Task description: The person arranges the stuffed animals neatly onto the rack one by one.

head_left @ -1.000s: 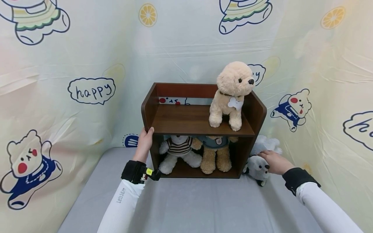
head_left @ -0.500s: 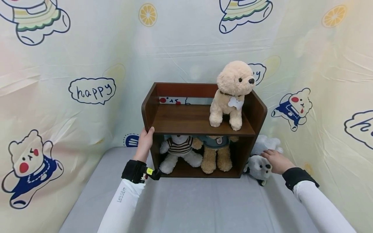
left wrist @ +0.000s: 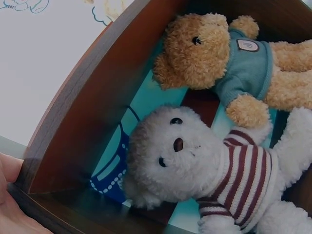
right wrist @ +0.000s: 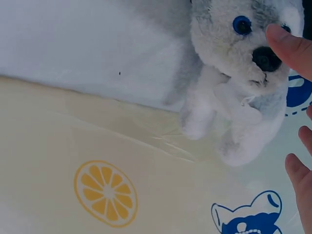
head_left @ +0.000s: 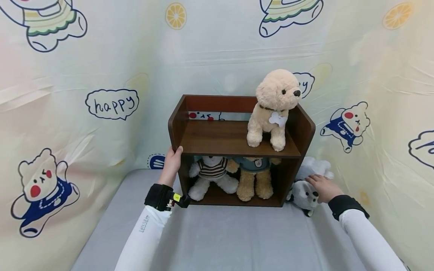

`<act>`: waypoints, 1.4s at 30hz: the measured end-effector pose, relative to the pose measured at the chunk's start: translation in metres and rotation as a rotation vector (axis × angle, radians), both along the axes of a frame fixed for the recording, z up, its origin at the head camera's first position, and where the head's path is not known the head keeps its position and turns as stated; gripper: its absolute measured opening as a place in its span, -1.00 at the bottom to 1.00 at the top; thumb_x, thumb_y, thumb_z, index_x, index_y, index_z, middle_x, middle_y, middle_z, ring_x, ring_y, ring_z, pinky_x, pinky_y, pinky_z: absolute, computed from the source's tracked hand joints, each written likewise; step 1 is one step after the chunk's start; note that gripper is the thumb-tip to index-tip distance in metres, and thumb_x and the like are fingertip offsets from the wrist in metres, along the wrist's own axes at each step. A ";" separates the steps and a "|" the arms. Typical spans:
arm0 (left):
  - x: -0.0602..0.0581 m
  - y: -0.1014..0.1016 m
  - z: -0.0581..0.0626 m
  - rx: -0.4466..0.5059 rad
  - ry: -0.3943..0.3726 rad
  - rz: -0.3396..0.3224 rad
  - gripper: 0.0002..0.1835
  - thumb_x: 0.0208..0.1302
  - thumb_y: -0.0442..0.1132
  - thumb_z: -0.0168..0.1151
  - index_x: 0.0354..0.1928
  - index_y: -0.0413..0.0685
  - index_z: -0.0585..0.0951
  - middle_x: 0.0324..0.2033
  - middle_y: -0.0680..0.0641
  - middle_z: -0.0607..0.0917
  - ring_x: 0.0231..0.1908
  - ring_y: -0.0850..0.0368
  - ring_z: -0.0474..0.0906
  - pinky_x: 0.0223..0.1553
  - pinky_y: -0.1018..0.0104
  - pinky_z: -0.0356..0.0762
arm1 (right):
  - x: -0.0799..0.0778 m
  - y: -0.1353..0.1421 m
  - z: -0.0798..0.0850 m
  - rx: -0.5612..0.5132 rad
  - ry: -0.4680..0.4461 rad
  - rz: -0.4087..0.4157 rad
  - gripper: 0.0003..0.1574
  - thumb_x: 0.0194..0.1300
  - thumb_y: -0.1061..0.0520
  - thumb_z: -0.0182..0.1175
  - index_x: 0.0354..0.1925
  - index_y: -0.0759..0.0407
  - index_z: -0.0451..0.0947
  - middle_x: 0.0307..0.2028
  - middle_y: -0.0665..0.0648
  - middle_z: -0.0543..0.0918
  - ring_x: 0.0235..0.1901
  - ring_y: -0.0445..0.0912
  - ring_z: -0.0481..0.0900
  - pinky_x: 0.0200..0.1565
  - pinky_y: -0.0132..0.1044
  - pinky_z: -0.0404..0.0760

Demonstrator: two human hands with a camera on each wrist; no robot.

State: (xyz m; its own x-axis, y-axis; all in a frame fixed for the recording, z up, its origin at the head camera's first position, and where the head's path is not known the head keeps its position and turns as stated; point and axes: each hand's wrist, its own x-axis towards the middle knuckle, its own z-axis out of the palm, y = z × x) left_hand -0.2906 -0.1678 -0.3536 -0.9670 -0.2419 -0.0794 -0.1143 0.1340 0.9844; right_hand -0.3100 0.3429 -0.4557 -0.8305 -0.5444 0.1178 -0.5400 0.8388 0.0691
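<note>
My left hand (head_left: 171, 165) grips the left wall of a dark brown wooden shelf (head_left: 210, 139), thumb at the front edge by the middle board. To the shelf's right, my right hand (head_left: 324, 188) is over a grey plush toy (head_left: 306, 195) with a black nose. A paler plush husky (head_left: 313, 167) is partly hidden behind them. In the right wrist view, the thumb (right wrist: 292, 46) covers part of the husky's (right wrist: 234, 48) face, while the fingers stand apart from it with a gap between. Whether the hand touches either toy is unclear.
On the shelf's upper board sits a cream plush dog (head_left: 271, 109). Below are a white plush bear (left wrist: 170, 151) in a striped sweater and a tan bear (left wrist: 200, 53) in a teal top. A grey cloth (head_left: 217, 237) covers the table, with a printed curtain (head_left: 217, 49) behind.
The head view has shifted slightly, moving the whole scene a little to the right in the picture. Hands, shelf and toys keep about the same places relative to each other.
</note>
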 end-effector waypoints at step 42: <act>-0.002 -0.003 0.000 -0.016 0.002 -0.001 -0.44 0.44 -0.09 -0.26 0.36 -0.19 -0.01 0.35 -0.21 0.06 0.32 -0.07 -0.03 0.28 -0.10 -0.12 | -0.007 -0.018 -0.062 0.005 0.094 -0.142 -0.15 -0.29 0.40 0.40 0.09 0.38 0.37 -0.02 0.43 0.45 0.02 0.32 0.33 0.01 0.25 0.26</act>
